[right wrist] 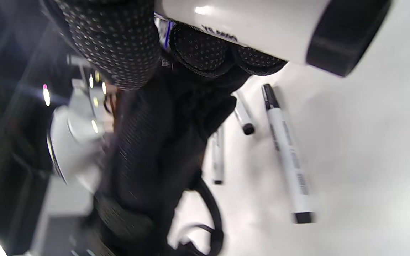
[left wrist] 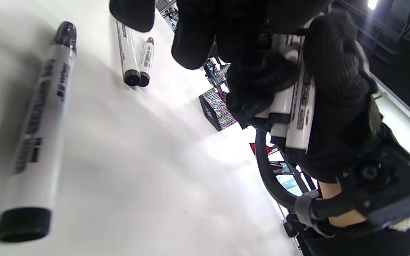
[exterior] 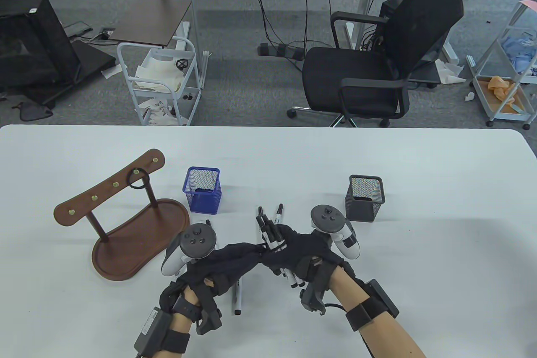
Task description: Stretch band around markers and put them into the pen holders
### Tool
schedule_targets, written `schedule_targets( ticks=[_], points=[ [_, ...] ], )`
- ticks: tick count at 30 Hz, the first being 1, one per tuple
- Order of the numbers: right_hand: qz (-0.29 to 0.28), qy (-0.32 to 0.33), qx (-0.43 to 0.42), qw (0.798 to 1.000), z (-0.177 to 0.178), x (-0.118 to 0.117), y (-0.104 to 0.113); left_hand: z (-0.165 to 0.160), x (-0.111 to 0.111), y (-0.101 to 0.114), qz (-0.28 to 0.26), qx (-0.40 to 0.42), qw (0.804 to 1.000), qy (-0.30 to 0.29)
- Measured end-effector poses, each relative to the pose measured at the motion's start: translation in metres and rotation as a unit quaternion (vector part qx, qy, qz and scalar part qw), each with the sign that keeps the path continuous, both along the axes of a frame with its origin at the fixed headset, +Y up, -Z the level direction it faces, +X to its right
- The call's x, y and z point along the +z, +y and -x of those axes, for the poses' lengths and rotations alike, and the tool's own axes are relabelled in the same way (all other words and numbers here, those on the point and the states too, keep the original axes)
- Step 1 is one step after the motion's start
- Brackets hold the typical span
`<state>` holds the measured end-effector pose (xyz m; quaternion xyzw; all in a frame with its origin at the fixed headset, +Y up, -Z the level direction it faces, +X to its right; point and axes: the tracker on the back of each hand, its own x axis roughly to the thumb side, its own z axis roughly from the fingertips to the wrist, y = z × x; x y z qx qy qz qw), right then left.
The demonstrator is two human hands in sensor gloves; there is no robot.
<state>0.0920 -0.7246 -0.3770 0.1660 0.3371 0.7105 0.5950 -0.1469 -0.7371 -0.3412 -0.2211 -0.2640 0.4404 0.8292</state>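
Note:
My right hand (exterior: 289, 249) grips a bundle of white markers (exterior: 270, 230) with black caps, held just above the table's middle. In the left wrist view the bundle (left wrist: 297, 106) lies in the right palm, and a dark band (left wrist: 274, 119) crosses it. My left hand (exterior: 256, 254) reaches across to the bundle, its fingers curled and pinching at the band there. The blue mesh pen holder (exterior: 202, 189) stands behind the left hand and holds nothing. The black mesh pen holder (exterior: 365, 198) stands behind the right hand. Another black band (exterior: 138, 177) hangs on a peg of the wooden stand (exterior: 126, 244).
Loose markers lie on the table: one (exterior: 237, 295) (left wrist: 37, 135) by my left wrist and two more (left wrist: 135, 57) farther off. The right wrist view shows a long loose marker (right wrist: 287, 153) under the hands. An office chair (exterior: 377, 60) stands beyond the table's far edge.

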Motion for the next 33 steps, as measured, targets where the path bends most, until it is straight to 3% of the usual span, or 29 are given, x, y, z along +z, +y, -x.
schedule_targets(
  ticks=[2,7,14,16,20,33],
  points=[
    [0.057,-0.047,-0.036,0.997,-0.006,-0.005,-0.011,-0.004,0.003,0.004,-0.012,-0.005,1.0,-0.005],
    [0.083,-0.085,-0.03,0.992,-0.01,-0.009,-0.026,-0.018,0.01,0.012,-0.055,-0.035,0.998,-0.02],
    [0.092,-0.178,0.003,0.98,-0.006,-0.013,-0.027,-0.04,0.025,0.024,-0.076,-0.03,0.995,-0.053],
    [0.09,-0.178,0.006,0.98,-0.005,-0.014,-0.024,-0.04,0.026,0.027,-0.099,-0.05,0.992,-0.054],
    [0.091,-0.181,0.008,0.979,-0.008,-0.013,-0.019,-0.029,0.021,0.026,-0.07,-0.006,0.997,-0.043],
    [-0.022,-0.113,0.063,0.991,0.0,0.012,-0.001,0.001,0.005,0.017,-0.008,0.077,0.997,-0.006]
  ],
)
